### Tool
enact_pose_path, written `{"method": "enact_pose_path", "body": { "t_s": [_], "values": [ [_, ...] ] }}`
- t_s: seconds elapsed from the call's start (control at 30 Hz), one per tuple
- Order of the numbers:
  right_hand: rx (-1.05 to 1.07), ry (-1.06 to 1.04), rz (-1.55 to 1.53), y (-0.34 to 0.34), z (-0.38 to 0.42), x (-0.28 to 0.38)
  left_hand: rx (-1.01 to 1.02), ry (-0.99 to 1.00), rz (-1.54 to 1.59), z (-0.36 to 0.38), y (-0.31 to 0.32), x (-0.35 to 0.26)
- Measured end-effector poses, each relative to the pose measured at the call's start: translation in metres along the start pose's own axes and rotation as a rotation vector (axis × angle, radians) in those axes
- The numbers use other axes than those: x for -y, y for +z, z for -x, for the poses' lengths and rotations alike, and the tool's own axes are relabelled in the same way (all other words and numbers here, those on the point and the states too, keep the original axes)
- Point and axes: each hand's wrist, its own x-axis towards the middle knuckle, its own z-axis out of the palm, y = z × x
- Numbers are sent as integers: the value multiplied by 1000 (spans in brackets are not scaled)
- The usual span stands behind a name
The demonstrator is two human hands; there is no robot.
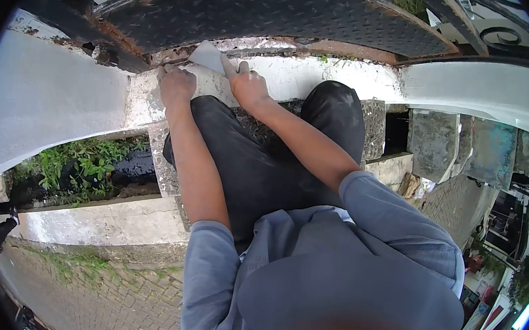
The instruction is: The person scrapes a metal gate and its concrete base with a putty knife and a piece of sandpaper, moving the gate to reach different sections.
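Note:
My right hand (pixel 248 86) grips a scraper (pixel 207 56) with a flat, pale, wedge-shaped blade, its index finger stretched along it. The blade's wide end points up and left, over the white-painted ledge (pixel 298 78) below the dark metal gate panel. To its left, my left hand (pixel 178 85) is at the ledge's corner by the gate post. Its fingers look curled and pressed down; whatever may lie under them is hidden.
A black tread-plate gate panel (pixel 266 19) with rusty edges spans the top. White walls (pixel 56 84) flank the ledge. At left a ditch with green weeds (pixel 79 166) lies behind a concrete curb (pixel 106 221). Concrete slabs (pixel 432 140) stand at right, above brick paving.

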Motion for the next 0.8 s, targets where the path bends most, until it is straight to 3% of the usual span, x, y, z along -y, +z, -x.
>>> {"method": "enact_pose_path", "body": {
  "t_s": [0.03,0.1,0.17,0.2,0.23,0.27,0.33,0.47,0.53,0.6,0.67,0.8],
  "values": [
    [3,0,-2,1,-2,-2,31,-16,22,-2,7,3],
    [-42,280,-184,-1,-2,-10,33,-12,41,-9,22,13],
    [-45,208,-139,-1,6,-16,42,17,60,-10,20,9],
    [-54,141,-102,-3,12,-19,160,5,95,-7,-3,1],
    [-46,239,-115,-1,11,-33,277,-10,126,-5,-15,-4],
    [-93,346,-120,-5,10,-47,279,-4,125,-5,-6,-2],
    [-95,414,-116,-6,7,-66,59,15,137,-8,18,6],
    [-78,237,7,-10,28,-79,152,45,152,-6,0,0],
    [-76,462,-5,-12,23,-98,152,0,200,-3,-4,-2],
    [-57,454,-25,-13,27,-91,157,-7,194,-7,-4,-1],
    [-54,195,-3,-12,37,-88,173,4,190,-5,-3,-3],
    [-62,462,-91,-18,25,-102,158,-7,204,-3,-6,-2]
  ]
}}
